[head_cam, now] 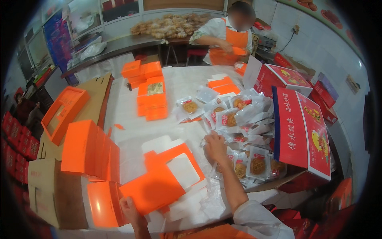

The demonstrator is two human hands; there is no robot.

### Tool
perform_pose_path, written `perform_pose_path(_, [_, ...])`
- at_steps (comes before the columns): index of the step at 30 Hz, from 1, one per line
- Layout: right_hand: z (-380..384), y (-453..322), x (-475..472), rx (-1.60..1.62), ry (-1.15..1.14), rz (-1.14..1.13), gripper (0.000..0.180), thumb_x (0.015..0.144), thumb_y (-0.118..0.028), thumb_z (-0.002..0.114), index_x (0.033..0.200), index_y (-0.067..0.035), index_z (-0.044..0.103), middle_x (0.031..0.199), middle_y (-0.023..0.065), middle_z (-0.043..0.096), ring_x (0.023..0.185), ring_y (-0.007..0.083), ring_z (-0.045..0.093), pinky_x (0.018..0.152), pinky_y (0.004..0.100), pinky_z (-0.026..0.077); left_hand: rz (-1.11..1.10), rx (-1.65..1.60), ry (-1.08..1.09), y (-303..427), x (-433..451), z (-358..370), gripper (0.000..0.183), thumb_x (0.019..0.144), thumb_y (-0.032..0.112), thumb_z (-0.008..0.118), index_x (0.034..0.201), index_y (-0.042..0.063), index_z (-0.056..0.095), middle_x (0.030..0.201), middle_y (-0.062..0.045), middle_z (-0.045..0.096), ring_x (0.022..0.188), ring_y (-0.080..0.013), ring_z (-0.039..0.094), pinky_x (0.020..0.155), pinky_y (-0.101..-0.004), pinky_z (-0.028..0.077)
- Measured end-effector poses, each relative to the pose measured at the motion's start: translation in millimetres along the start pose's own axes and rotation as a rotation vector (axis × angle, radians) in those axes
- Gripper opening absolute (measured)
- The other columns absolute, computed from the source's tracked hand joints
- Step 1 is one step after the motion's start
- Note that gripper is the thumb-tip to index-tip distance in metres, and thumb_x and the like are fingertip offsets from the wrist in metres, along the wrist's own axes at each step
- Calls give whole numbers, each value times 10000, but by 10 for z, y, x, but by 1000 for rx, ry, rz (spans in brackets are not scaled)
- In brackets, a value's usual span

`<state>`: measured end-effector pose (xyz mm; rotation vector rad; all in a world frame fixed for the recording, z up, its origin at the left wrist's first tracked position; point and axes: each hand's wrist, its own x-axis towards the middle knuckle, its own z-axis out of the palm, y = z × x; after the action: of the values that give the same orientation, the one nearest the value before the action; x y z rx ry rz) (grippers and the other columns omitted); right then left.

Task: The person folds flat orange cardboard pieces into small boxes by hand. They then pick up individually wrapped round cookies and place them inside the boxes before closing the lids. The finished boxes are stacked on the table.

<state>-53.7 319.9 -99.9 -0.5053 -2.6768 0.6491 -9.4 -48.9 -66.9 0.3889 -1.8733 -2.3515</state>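
My left hand (131,209) grips the near left corner of an orange cardboard carton (152,188), which has a white flap turned out at its right. Beneath and behind it lie more flat orange-and-white carton blanks (176,149). My right hand (215,145) reaches to the left edge of a heap of round pastries (231,119) in clear packets. Its fingers curl downward, and what lies under them is hidden. A finished-looking orange box (103,204) stands beside my left hand.
Orange boxes (79,148) are stacked at the left, others (152,98) farther back. An open red printed carton (301,128) borders the pastries on the right. Brown cardboard boxes (56,194) stand at left. Across the white-covered table (128,110), a person in an orange apron (235,38) handles an orange piece.
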Motion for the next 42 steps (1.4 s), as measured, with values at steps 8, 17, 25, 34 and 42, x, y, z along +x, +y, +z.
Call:
perform_pose_path(8, [-864, -462, -374, 2045, -37, 443, 374, 871, -206, 496, 1227, -139, 404, 1196, 125, 481, 1080, 337, 497, 774, 568, 461, 50, 42, 52, 19, 28, 33, 209, 928, 261, 439, 960, 56, 413, 908, -39, 486, 819, -103, 483, 724, -271, 431])
perform_pose_path(17, [-659, -622, -708, 1517, -613, 401, 463, 875, -203, 522, 1285, -52, 369, 1116, 59, 526, 1032, 124, 512, 825, 281, 465, 190, 14, -22, 199, -128, 283, 167, 859, 130, 458, 980, 36, 393, 908, -52, 481, 828, -113, 474, 724, -265, 414])
perform_pose_path(25, [-924, -1312, -668, 776, -668, 177, 481, 912, -236, 407, 1335, -43, 280, 1080, 88, 566, 766, 149, 552, 686, 259, 463, 77, -171, -55, 10, -96, 272, 223, 884, 121, 446, 1082, 41, 385, 1052, -78, 497, 933, -144, 499, 796, -301, 434])
perform_pose_path(34, [-999, -1191, -969, 773, -413, -327, 410, 851, -89, 486, 1236, 25, 404, 1065, 148, 604, 945, 215, 590, 809, 297, 444, -38, -292, -74, 146, -168, 395, 378, 934, 307, 410, 1212, 54, 374, 1127, -66, 480, 1007, -155, 488, 836, -305, 426])
perform_pose_path(42, [-941, -1257, -1114, 1001, -204, -321, 458, 789, -54, 601, 1221, -2, 456, 1038, 105, 614, 865, 174, 610, 753, 272, 473, 23, -119, -218, -200, -436, 486, 372, 934, 365, 352, 1142, 62, 413, 1098, -48, 470, 1005, -151, 483, 840, -305, 406])
